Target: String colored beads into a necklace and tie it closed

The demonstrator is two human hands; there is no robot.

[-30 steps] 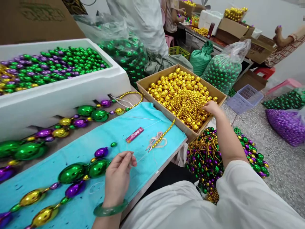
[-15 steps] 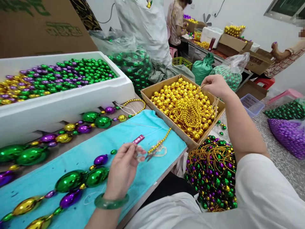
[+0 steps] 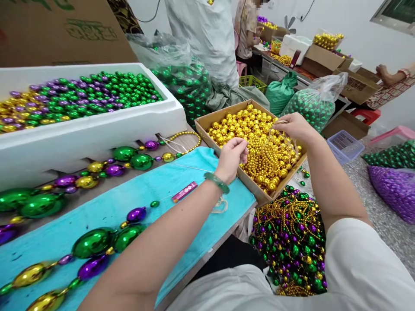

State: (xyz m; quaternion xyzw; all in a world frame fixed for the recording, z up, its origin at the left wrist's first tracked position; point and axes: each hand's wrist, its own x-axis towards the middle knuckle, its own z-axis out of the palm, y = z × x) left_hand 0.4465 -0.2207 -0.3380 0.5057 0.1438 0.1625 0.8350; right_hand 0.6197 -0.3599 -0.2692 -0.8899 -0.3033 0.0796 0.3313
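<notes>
My right hand (image 3: 296, 126) is raised over the right side of a cardboard box (image 3: 254, 191), its fingers pinched on thin beige cords (image 3: 294, 147) that loop down. Inside the box, small gold bead strands (image 3: 270, 162) lie on larger round gold beads (image 3: 250, 115). My left hand (image 3: 231, 159), below a green bangle at the wrist, hovers by the box's left edge with fingers pinched together; what they hold, if anything, is hidden. On the blue towel (image 3: 202, 166) under my left arm lie a small pink packet (image 3: 184, 192) and a string of large green, purple and gold beads (image 3: 94, 242).
A white foam box (image 3: 142, 116) of small coloured beads stands at left, with another bead string (image 3: 142, 161) before it. Piled bead necklaces (image 3: 290, 237) sit below the cardboard box. Bags of beads (image 3: 308, 103) and two other people (image 3: 244, 32) are farther back.
My left hand has moved from the towel, near scissors and a gold bead strand, up and right to the box edge. My right hand stays over the box with the cords.
</notes>
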